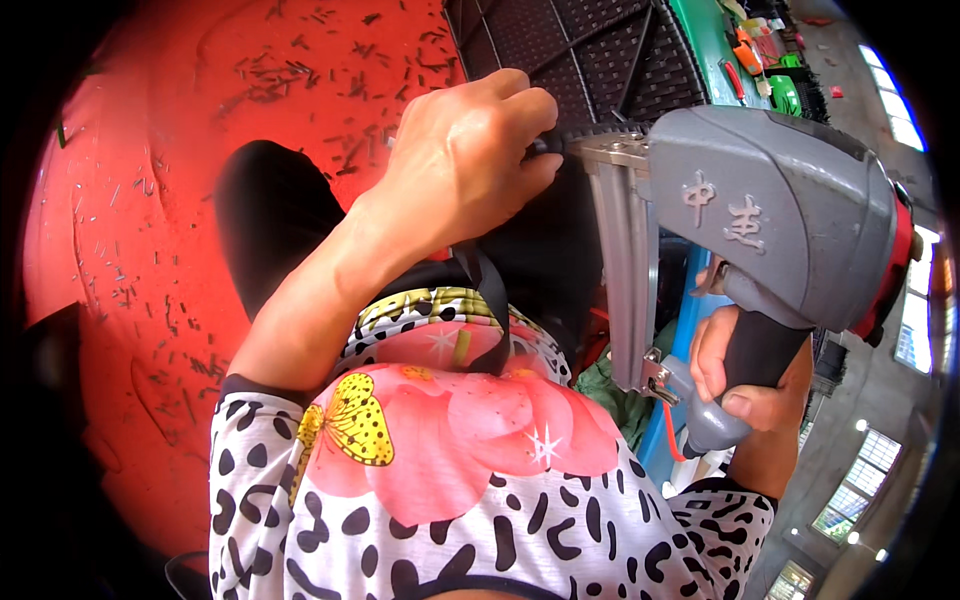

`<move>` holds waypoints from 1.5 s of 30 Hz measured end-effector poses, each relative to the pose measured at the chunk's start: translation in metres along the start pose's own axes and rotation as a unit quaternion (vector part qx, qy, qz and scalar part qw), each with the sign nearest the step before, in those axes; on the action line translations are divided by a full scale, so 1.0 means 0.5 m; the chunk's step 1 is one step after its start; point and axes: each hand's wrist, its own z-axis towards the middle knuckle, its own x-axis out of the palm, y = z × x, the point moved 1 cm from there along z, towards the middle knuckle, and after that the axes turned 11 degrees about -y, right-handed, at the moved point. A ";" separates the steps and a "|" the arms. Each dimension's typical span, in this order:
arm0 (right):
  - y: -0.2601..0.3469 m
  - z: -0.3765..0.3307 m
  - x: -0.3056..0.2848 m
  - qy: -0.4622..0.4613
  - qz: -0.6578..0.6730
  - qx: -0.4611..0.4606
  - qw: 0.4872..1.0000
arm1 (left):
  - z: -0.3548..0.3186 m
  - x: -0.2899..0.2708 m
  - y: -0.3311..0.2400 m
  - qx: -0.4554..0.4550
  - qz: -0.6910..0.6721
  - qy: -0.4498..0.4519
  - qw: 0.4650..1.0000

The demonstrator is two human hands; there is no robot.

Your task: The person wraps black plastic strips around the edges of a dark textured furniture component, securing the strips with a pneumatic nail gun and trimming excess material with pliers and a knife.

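My right hand (755, 385) is wrapped round the black grip of a large grey air staple gun (790, 200). The gun's nose end points left, toward the edge of a dark brown woven wicker panel (560, 50). Fingers curled, my left hand (475, 150) pinches a dark strip (543, 148) close to the nose, at the near edge of the panel. Most of that strip is hidden by my fingers and the gun. Below my left wrist hangs a black flat band (490, 310); I cannot tell whether it joins the strip.
Scattered short dark offcuts (280, 75) lie on the red floor (150, 200). Beyond the panel is a green surface (705, 40) with orange and green tools. An orange-red hose (672, 430) runs near the gun's grip, beside a blue bar (660, 440). My black-trousered knee (270, 200) is at left.
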 end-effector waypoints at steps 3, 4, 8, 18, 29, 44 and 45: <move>0.010 0.005 0.012 0.000 -0.031 0.023 0.999 | 0.002 -0.001 -0.002 0.003 0.009 -0.002 1.000; 0.013 0.006 0.014 -0.001 -0.043 0.032 0.999 | 0.003 -0.001 -0.002 0.002 0.006 -0.003 1.000; 0.018 0.013 0.019 -0.004 -0.051 0.049 0.997 | 0.002 0.000 0.000 0.005 0.002 -0.007 1.000; 0.047 0.019 0.025 -0.026 -0.061 0.096 0.993 | 0.001 -0.003 -0.004 -0.007 0.002 0.010 1.000; 0.015 0.001 0.005 -0.037 -0.015 0.032 0.999 | 0.003 0.005 -0.006 -0.042 0.013 0.008 0.999; -0.187 0.069 -0.413 -0.330 -0.218 0.014 0.918 | 0.009 -0.016 -0.007 -0.046 0.020 0.026 0.998; -0.212 0.083 -0.448 -0.340 -0.255 0.038 0.905 | 0.009 -0.017 -0.006 -0.045 0.020 0.020 0.999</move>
